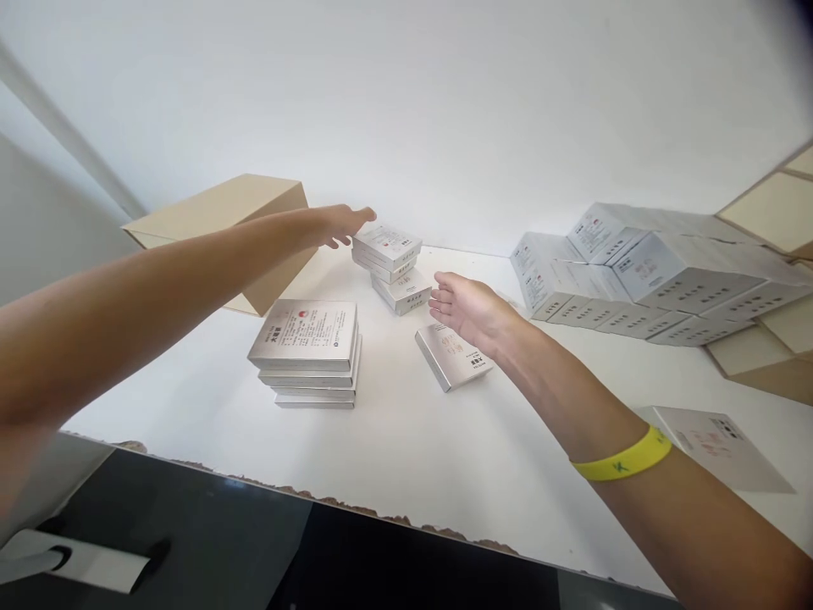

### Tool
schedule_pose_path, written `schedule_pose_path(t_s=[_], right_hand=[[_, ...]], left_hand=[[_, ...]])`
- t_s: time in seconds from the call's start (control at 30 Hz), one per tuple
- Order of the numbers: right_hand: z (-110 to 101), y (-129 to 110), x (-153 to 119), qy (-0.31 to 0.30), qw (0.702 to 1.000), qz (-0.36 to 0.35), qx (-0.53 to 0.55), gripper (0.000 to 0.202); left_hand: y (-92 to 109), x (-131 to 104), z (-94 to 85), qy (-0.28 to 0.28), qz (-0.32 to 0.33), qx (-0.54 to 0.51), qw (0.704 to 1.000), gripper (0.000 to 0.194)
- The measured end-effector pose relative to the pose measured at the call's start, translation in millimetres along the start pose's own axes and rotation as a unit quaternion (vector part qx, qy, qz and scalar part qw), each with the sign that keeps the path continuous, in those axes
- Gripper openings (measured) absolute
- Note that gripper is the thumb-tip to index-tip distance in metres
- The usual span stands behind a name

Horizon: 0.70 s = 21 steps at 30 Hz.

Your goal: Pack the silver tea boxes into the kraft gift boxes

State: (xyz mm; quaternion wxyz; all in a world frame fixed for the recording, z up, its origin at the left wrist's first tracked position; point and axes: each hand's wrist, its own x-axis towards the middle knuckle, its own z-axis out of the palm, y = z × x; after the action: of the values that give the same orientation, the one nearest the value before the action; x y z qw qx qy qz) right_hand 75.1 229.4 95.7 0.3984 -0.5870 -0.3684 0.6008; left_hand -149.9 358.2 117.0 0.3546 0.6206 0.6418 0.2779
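Note:
My left hand point(346, 224) reaches over the table at the upper left corner of a small stack of flat white boxes point(389, 246). Its fingers are apart and hold nothing; whether they touch the top box I cannot tell. My right hand point(467, 309), open with the palm turned left, hovers just right of that stack. Below it, a single flat white box point(452, 356) lies at an angle, partly hidden by the hand. Closer to me on the left stands another stack of flat white boxes point(308, 339) with slightly uneven edges.
A brown cardboard box point(273, 212) stands behind my left forearm. Many white boxes point(666, 271) are piled at the right, near wooden compartments point(768, 339). One white box point(717, 449) lies beyond my right wrist. The white table point(381, 449) has a chipped front edge.

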Motion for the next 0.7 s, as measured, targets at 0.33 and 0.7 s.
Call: schedule_pose_path(t_s=[0.33, 0.7], right_hand=[[-1.7, -4.5, 21.8, -0.03, 0.998, 0.019, 0.053, 0.028], [-6.9, 0.0, 21.3, -0.066, 0.995, 0.002, 0.076, 0.044]], left_hand=[[17.9, -0.4, 32.3, -0.071, -0.027, 0.035, 0.997, 0.032], [21.4, -8.1, 32.5, -0.192, -0.039, 0.033, 0.98, 0.044]])
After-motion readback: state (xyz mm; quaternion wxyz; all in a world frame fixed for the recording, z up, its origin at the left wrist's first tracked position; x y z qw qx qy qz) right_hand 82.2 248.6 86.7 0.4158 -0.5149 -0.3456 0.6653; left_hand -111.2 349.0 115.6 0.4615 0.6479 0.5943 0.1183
